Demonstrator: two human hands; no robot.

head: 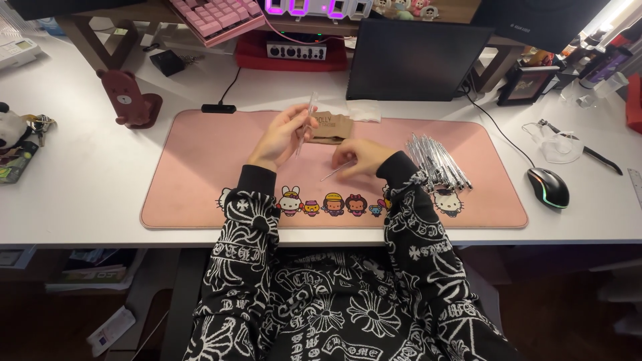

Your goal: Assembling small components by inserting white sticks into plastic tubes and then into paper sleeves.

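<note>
My left hand (284, 136) is raised over the pink desk mat (200, 174) and grips a thin clear tube (309, 113) that stands nearly upright. My right hand (361, 158) rests on the mat and pinches a thin clear stick (334, 171) that slants down to the left. Between and behind the hands lies a small brown paper packet (332, 126). Just right of my right hand, a pile of several clear-wrapped thin sticks (438, 162) lies on the mat.
A dark tablet screen (414, 60) stands behind the mat. A black mouse (548, 187) and clear glasses (558, 144) lie at the right. A brown bear-shaped stand (130, 100) sits at the left, a pink keyboard (217, 17) on a shelf behind.
</note>
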